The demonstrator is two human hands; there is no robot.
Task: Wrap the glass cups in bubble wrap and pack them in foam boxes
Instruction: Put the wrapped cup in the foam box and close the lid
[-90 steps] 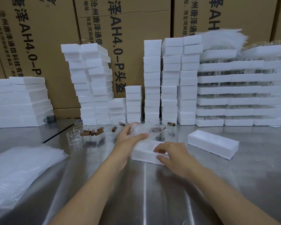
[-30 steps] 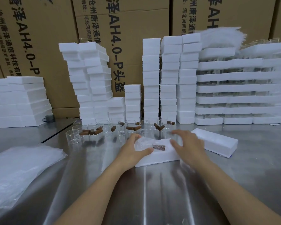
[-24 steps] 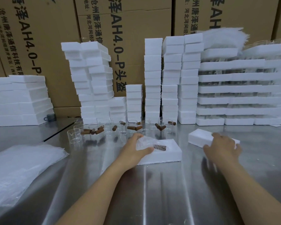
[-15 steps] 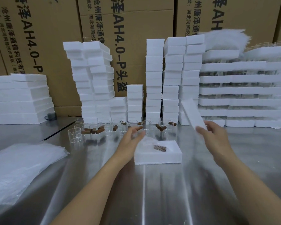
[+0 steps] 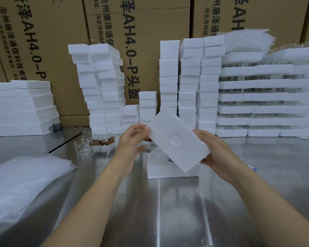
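Foam lid (image 5: pixel 178 139), which lay at two o'clock on the steel table (image 5: pixel 168 211) a second ago, is now lifted and tilted over the foam box base (image 5: pixel 168 171) at centre. The right hand (image 5: pixel 216 154) grips its lower end; the left hand (image 5: pixel 132 139) pinches its upper corner. The wrapped cup (image 5: pixel 158 156) seems to sit in the base, mostly hidden by the lid. Closing looks like the next step. Bare glass cups (image 5: pixel 82 147) wait at ten o'clock and bubble wrap sheets (image 5: pixel 21 184) at eight.

You stand in a packing warehouse. Printed cartons (image 5: pixel 143 41) line the far side; foam box stacks (image 5: pixel 100 82) crowd your steel table (image 5: pixel 168 211).
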